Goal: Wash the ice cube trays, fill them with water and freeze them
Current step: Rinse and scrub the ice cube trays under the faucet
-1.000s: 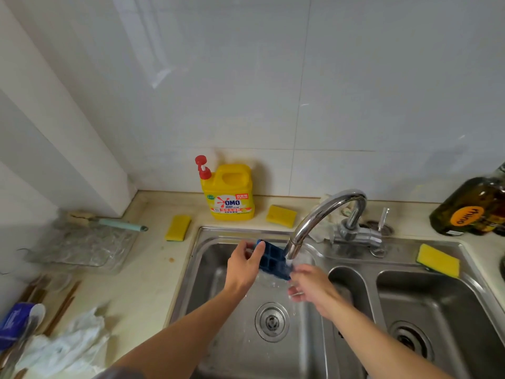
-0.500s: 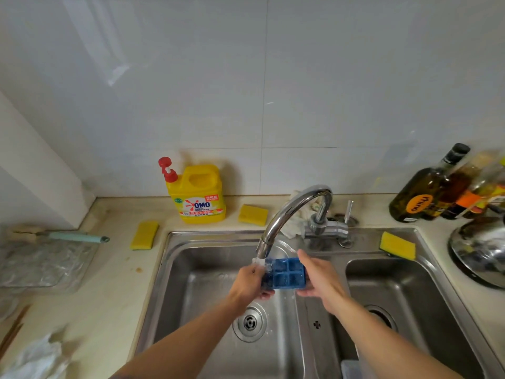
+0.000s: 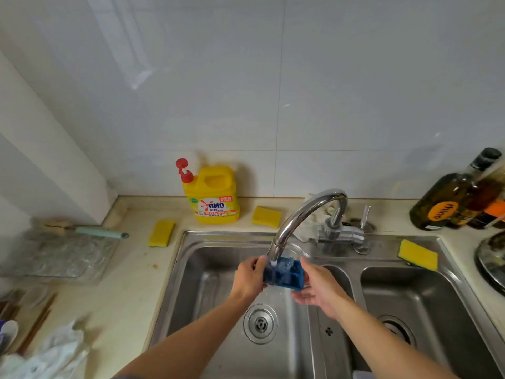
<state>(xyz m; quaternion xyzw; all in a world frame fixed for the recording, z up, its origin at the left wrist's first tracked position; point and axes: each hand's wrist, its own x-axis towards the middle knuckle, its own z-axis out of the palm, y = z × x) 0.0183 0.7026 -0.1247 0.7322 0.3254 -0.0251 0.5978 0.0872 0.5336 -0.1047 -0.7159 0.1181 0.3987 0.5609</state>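
Surfaces noted at the sink: metal, glazed tile, plastic, glass.
The sink [image 3: 191,269] was brushed steel with a satin sheen; the tap [image 3: 306,212] was polished chrome, mirror-bright. The tray [image 3: 287,274] was blue plastic, glossy under water. Wall tiles [image 3: 273,91] were white, smooth and glazed. The jug [image 3: 216,203] was glossy yellow plastic; the sponges [image 3: 161,233] were matt and porous. The counter [image 3: 123,283] was smooth, pale and spotted. The bottle [image 3: 442,203] was dark, shiny glass.

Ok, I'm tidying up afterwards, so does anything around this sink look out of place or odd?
Nothing looks spilled or damaged. One yellow sponge sits askew on the sink rim beside the right basin, and a crumpled white rag is bunched behind the faucet.
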